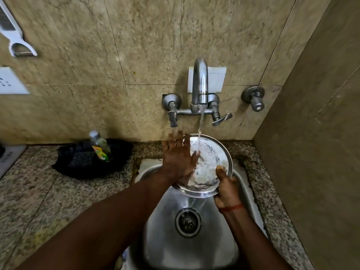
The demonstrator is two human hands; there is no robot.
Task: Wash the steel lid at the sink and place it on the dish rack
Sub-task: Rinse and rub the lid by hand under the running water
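Over the sink, the right hand pinches the near rim of the steel lid, thumb inside, fingers hidden beneath, while the blurred left hand lies flat on it, fingers spread, under the tap stream.

steel lid: silver | counter: speckled grey-brown | wall tiles: beige, veined | bottle: green-yellow label

Shiny steel lid, glossy metal sink and tap, speckled polished granite counter
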